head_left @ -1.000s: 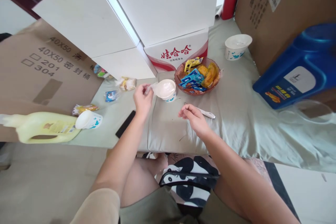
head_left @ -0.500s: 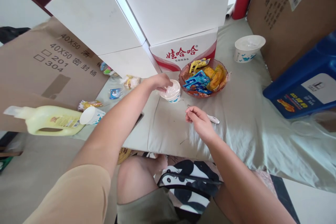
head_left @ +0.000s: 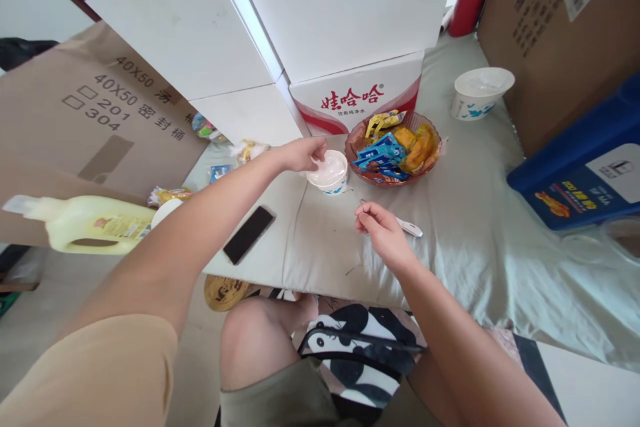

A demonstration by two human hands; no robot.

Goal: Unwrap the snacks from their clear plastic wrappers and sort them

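A white paper cup [head_left: 334, 188] with blue print stands on the cloth-covered surface, with clear, shiny material inside. At its left rim is my left hand [head_left: 306, 153], fingers bent down and drawn together; what they pinch, if anything, I cannot make out. Nearer to me, my right hand [head_left: 381, 225] is closed in a pinch. A tiny thin dark tip shows by its fingertips, too small to name. Just right of that hand lies a slim white tool [head_left: 411, 227], partly hidden behind the fingers. Behind the cup, a reddish glass bowl [head_left: 390, 180] holds snack packets.
Another paper cup [head_left: 474, 107] stands at the back right, near a blue jug [head_left: 575, 180]. On the left are a black phone [head_left: 249, 235], a pale yellow bottle [head_left: 95, 223] and a cardboard box [head_left: 100, 147]. A white printed carton [head_left: 360, 100] stands behind the bowl.
My left hand has lifted slightly out of the cup to its left rim. The left arm has shifted, uncovering the phone. My right hand keeps its pinch in nearly the same place.
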